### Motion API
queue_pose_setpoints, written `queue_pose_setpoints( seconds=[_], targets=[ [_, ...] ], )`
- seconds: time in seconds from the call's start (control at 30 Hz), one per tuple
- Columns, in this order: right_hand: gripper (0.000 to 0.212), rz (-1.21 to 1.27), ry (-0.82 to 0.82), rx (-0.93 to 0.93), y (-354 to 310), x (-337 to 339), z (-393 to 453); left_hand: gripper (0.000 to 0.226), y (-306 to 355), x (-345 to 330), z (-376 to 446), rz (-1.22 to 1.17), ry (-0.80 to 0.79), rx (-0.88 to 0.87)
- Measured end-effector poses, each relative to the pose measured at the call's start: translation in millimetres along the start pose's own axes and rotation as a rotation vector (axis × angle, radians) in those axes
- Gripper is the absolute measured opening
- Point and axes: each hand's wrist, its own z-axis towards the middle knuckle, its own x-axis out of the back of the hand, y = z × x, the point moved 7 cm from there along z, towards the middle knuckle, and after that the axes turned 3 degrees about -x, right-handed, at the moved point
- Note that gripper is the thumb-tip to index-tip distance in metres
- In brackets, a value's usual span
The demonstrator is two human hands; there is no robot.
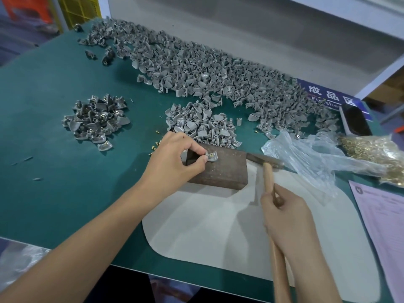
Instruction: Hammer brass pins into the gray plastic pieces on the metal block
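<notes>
A rusty brown metal block stands on a white mat. On its top left lies a gray plastic piece with a brass pin in it. My left hand pinches that piece between thumb and forefinger. My right hand grips the wooden handle of a hammer, whose metal head lies low just right of the block. A small heap of gray pieces sits behind the block.
A long heap of gray pieces runs along the back of the green table. A pile with pins fitted lies at left. A plastic bag of brass pins, a blue sign and a paper form lie at right.
</notes>
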Motion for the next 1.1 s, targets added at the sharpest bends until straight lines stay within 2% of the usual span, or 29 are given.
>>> queue_pose_setpoints(
  seconds=[0.13,0.23,0.33,0.43,0.53,0.63,0.77,0.9,1.0,1.1],
  targets=[
    [0.019,-0.374,-0.033,0.044,-8,-3,-5,0.008,4,2,-1,0.031,0.012,-0.016],
    [0.035,-0.599,-0.004,0.055,-26,-2,-7,0.005,8,7,-3,0.085,0.049,-0.021],
    [0.038,-0.479,0.158,0.113,-55,-1,-7,0.004,15,10,-6,0.142,0.07,-0.042],
    [0.026,-0.238,0.267,0.323,-93,-14,-10,0.004,16,19,-9,0.204,0.118,-0.061],
    [0.016,-0.234,0.137,0.536,-131,-50,-4,0.008,0,49,-9,0.298,0.221,-0.045],
    [0.017,-0.285,0.015,0.597,-153,-79,12,0.01,-35,87,-10,0.431,0.274,0.078],
    [0.019,-0.266,-0.031,0.744,-179,-102,21,0.016,-68,118,-20,0.641,0.317,0.294],
    [0.017,-0.319,-0.029,0.828,-184,-119,18,0.017,-73,121,-27,0.716,0.35,0.379],
    [0.018,-0.257,-0.01,0.816,-180,-119,19,0.017,-60,109,-25,0.625,0.318,0.211],
    [0.016,-0.143,-0.03,0.784,-177,-118,24,0.012,-46,88,-24,0.575,0.151,0.036]
  ],
)
